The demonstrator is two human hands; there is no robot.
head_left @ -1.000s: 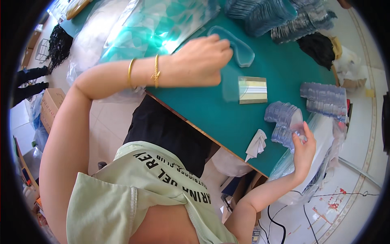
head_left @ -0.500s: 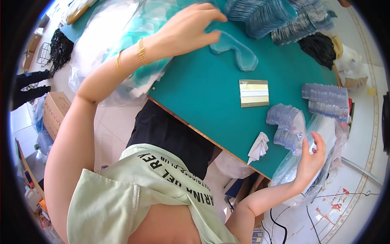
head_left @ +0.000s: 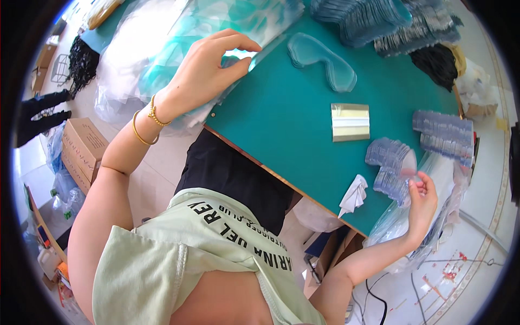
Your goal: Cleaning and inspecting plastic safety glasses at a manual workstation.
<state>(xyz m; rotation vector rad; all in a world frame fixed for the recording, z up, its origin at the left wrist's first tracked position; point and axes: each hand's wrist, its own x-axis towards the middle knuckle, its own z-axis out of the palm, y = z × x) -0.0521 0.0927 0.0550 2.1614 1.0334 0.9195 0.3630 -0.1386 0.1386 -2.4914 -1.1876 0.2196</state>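
My left hand [head_left: 214,67] hovers near the table's front left edge, by the plastic bag, thumb and forefinger apart and nothing between them. To its right lies a small pile of bluish clear goggle lenses [head_left: 342,76], flat on the green table. My right hand [head_left: 423,206] is at the right end of a row of clear goggle lenses [head_left: 387,168] standing on edge. Its thumb and fingertips pinch the rim of the end lens [head_left: 408,162], which still stands against the row.
A yellowish rectangular block with a white strip [head_left: 350,123] and a crumpled white tissue [head_left: 354,195] lie on the green table [head_left: 281,119]. Another clear lens row [head_left: 444,135] stands farther right. Tall bluish stacks [head_left: 363,19] rise at the back. A big plastic bag [head_left: 130,54] covers the left side.
My left hand has drawn back, left and nearer, from the small lens pile. The fingers of my right hand have closed on the rim of the end lens.
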